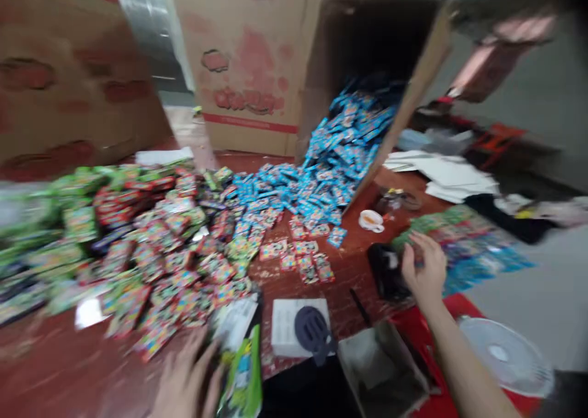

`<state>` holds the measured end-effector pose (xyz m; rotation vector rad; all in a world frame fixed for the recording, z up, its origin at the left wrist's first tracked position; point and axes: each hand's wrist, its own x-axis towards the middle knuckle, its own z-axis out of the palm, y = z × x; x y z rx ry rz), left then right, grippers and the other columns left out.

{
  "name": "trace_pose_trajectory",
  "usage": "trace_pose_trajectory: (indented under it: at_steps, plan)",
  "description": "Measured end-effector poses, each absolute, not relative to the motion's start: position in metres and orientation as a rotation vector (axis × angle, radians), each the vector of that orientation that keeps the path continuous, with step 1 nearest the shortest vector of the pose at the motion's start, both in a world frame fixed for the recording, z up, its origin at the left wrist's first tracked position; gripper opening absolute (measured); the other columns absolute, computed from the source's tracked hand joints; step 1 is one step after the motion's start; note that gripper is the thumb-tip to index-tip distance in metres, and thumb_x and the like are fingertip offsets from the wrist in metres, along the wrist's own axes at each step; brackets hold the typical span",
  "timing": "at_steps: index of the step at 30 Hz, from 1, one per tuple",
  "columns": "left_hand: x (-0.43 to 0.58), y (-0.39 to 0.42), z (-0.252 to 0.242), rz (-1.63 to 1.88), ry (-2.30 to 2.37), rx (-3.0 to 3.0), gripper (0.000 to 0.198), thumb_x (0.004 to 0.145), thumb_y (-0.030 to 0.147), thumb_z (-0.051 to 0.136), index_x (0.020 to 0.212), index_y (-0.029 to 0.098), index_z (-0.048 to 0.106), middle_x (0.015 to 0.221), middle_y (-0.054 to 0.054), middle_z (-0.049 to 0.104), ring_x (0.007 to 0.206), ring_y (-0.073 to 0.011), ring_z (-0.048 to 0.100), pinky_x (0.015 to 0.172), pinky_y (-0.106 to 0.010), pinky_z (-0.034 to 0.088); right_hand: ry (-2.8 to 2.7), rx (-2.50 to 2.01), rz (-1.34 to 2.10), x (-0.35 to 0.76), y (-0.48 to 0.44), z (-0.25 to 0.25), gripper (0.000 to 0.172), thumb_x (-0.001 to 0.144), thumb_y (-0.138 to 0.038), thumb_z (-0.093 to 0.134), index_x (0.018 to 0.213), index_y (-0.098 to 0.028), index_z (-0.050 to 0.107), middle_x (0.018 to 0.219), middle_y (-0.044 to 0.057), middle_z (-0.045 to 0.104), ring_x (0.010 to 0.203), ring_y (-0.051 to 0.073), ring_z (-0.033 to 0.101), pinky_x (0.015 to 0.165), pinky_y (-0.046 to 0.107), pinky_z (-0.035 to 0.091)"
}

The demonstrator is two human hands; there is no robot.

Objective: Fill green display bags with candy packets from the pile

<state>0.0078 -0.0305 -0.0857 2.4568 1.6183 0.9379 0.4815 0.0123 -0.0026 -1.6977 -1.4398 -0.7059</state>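
Observation:
My left hand [188, 375] is at the bottom edge, blurred, with its fingers apart. It is beside a green and clear printed plastic bag [243, 369] and nothing shows in its grip. My right hand [425, 268] reaches out at the right, thumb and fingers apart and curved. It hovers by a black pouch-like object [388, 271] and the near end of a sheet of joined packets [473, 240] in green, pink and blue rows. Blur hides whether its fingertips touch either one. A large heap of small red and green packets [184, 253] covers the left of the table.
Blue packets [344, 142] spill from a tipped cardboard box [252, 57]. A white box [280, 329] with a dark grey round object [315, 332] sits in front, beside an open carton [381, 369]. A small white cup [371, 221], white sheets [454, 173] and a clear round lid [505, 354] are at the right.

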Motion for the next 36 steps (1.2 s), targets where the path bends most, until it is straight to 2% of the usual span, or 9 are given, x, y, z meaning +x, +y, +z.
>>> trace_pose_trajectory:
  at_steps: [3,6,10,13,20,24,27,30,36]
  plan:
    - [0.022,-0.042,-0.074,0.523,1.767,2.495,0.056,0.087,0.035,0.049,0.138,0.018,0.035,0.149,-0.015,0.027,0.136,-0.0334,0.023,0.106,-0.059,0.023,-1.751,-1.402,-0.045,0.361,0.024,-0.012,0.016,0.085,-0.019,0.049,0.096,-0.021,0.061,0.096,0.008,0.066,0.093,0.021,0.062,0.086,0.035,0.047]
    - [0.028,-0.046,-0.075,0.384,1.76,2.547,0.064,0.087,0.041,0.048,0.143,0.018,0.026,0.152,-0.015,0.019,0.138,-0.0325,0.017,0.107,-0.057,0.021,-2.071,-1.307,0.55,0.247,0.038,-0.017,0.019,0.088,-0.014,0.043,0.091,-0.019,0.061,0.091,0.005,0.066,0.089,0.015,0.061,0.08,0.025,0.048]
    - [0.025,-0.048,-0.079,0.367,1.754,2.54,0.068,0.087,0.044,0.047,0.144,0.018,0.02,0.153,-0.015,0.015,0.138,-0.0329,0.016,0.108,-0.055,0.02,-2.237,-1.367,0.639,0.171,0.06,-0.029,0.021,0.081,-0.005,0.047,0.077,-0.016,0.064,0.081,0.005,0.065,0.08,0.017,0.062,0.076,0.025,0.047]
    - [0.024,-0.05,-0.079,0.405,1.764,2.521,0.07,0.086,0.044,0.049,0.145,0.019,0.02,0.153,-0.015,0.014,0.138,-0.035,0.014,0.107,-0.056,0.02,-2.269,-1.495,0.626,0.165,0.07,-0.037,0.021,0.077,-0.003,0.049,0.084,-0.013,0.066,0.097,0.011,0.063,0.092,0.022,0.06,0.083,0.03,0.045]
    - [0.024,-0.049,-0.074,0.423,1.776,2.446,0.063,0.088,0.033,0.048,0.144,0.026,0.021,0.154,-0.013,0.003,0.138,-0.0395,0.008,0.104,-0.058,0.024,-2.116,-1.763,0.627,0.162,0.063,-0.046,0.017,0.071,-0.022,0.068,0.087,-0.016,0.065,0.103,0.015,0.055,0.106,0.033,0.047,0.09,0.045,0.038]
    - [0.022,-0.049,-0.073,0.453,1.74,2.43,0.061,0.088,0.031,0.049,0.143,0.026,0.023,0.154,-0.015,0.003,0.138,-0.0391,0.009,0.104,-0.058,0.025,-1.921,-1.72,0.841,0.151,0.067,-0.057,0.017,0.063,-0.019,0.072,0.071,-0.018,0.057,0.089,0.008,0.057,0.093,0.027,0.053,0.085,0.039,0.041]
    - [0.02,-0.051,-0.073,0.544,1.752,2.383,0.06,0.087,0.029,0.051,0.142,0.024,0.027,0.154,-0.016,0.0,0.138,-0.0384,0.012,0.103,-0.057,0.027,-1.851,-1.698,0.928,0.155,0.077,-0.058,0.023,0.062,-0.017,0.071,0.077,-0.017,0.054,0.074,0.003,0.058,0.073,0.02,0.057,0.07,0.033,0.046]
    - [0.019,-0.053,-0.074,0.655,1.785,2.316,0.065,0.087,0.026,0.053,0.143,0.02,0.022,0.153,-0.021,0.002,0.137,-0.0366,0.015,0.102,-0.055,0.03,-1.778,-1.604,1.064,0.165,0.079,-0.051,0.024,0.068,-0.022,0.068,0.086,-0.017,0.053,0.062,-0.001,0.06,0.057,0.015,0.057,0.057,0.027,0.047]
    - [0.018,-0.056,-0.079,0.79,1.786,2.246,0.075,0.086,0.022,0.053,0.145,0.016,0.006,0.15,-0.023,0.018,0.137,-0.0325,0.021,0.102,-0.052,0.03,-1.588,-1.239,1.604,0.171,0.058,-0.036,0.021,0.066,-0.035,0.072,0.071,-0.016,0.064,0.066,0.002,0.068,0.062,0.018,0.063,0.058,0.028,0.05]
